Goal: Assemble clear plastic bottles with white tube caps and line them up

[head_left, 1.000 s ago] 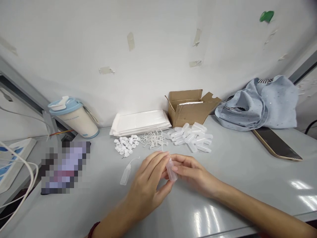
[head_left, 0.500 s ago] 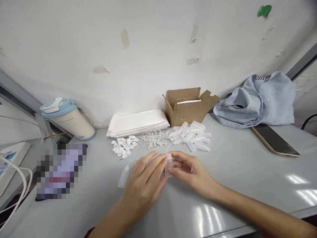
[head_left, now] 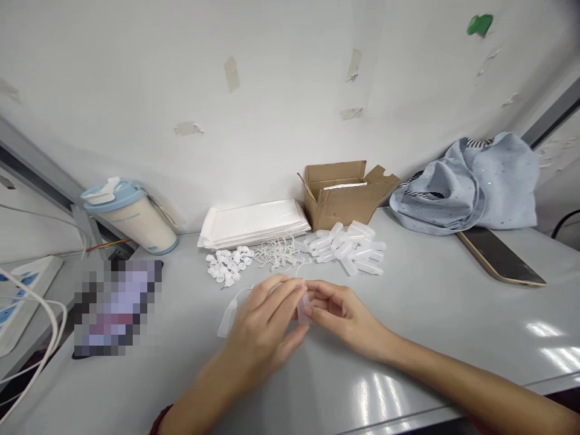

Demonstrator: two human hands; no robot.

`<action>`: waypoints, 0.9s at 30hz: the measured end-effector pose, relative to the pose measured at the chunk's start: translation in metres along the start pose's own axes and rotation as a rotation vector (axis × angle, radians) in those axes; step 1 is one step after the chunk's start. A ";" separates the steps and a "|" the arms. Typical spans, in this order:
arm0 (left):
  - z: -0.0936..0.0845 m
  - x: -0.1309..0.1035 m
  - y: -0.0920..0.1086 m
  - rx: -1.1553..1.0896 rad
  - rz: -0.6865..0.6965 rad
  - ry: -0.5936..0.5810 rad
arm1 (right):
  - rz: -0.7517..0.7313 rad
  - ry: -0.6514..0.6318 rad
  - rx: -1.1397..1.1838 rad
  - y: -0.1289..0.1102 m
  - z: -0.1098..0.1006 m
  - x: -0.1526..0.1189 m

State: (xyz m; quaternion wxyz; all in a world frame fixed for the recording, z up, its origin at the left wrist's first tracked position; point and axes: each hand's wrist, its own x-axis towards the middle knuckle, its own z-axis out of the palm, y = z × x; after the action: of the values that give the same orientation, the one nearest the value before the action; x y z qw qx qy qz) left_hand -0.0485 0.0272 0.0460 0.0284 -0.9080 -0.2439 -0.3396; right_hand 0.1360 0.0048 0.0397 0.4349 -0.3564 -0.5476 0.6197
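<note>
Between my hands a small translucent plastic squeeze bottle [head_left: 303, 310] stands upright, its top covered by my left fingers. My left hand [head_left: 265, 326] is closed with its fingertips at the bottle's cap end. My right hand [head_left: 347, 317] pinches the bottle's side between thumb and fingers. A thin white tube or string trails up behind the fingertips. Left of my left hand lies another small bottle [head_left: 228, 319] with a thin tube at its tip, partly hidden. Beyond my hands are piles of white caps [head_left: 229, 264], thin white tubes [head_left: 277, 252] and loose bottles [head_left: 348, 248].
White flat packs [head_left: 254, 222] and an open cardboard box [head_left: 342, 205] stand against the wall. A tumbler [head_left: 136, 217] and a blurred-out item [head_left: 120, 308] are at left, near a power strip [head_left: 22, 296]. A phone [head_left: 498, 257] lies by a blue cloth bag [head_left: 471, 181] at right.
My left fingers have moved over the bottle's top, covering the white cap that showed before. The bottle has shifted slightly left. The whole view has moved a little.
</note>
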 end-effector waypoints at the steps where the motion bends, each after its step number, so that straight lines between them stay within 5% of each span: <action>1: -0.005 0.000 -0.004 -0.055 -0.059 -0.043 | 0.008 0.033 -0.019 0.000 -0.001 0.000; 7: -0.050 -0.007 -0.042 -0.199 -0.456 -0.479 | 0.036 0.246 -0.086 -0.007 -0.006 0.000; 11: -0.061 -0.016 -0.055 -0.230 -0.598 -0.685 | 0.048 0.264 -0.101 -0.011 -0.008 0.001; 27: -0.054 -0.028 -0.058 -0.204 -0.648 -0.830 | 0.082 0.224 -0.170 -0.008 -0.006 -0.001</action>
State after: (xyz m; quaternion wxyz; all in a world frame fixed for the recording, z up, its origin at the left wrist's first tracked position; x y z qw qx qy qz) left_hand -0.1260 0.0542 0.0636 -0.2650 -0.8423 -0.4681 0.0346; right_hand 0.1431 0.0064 0.0462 0.4360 -0.4810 -0.5311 0.5445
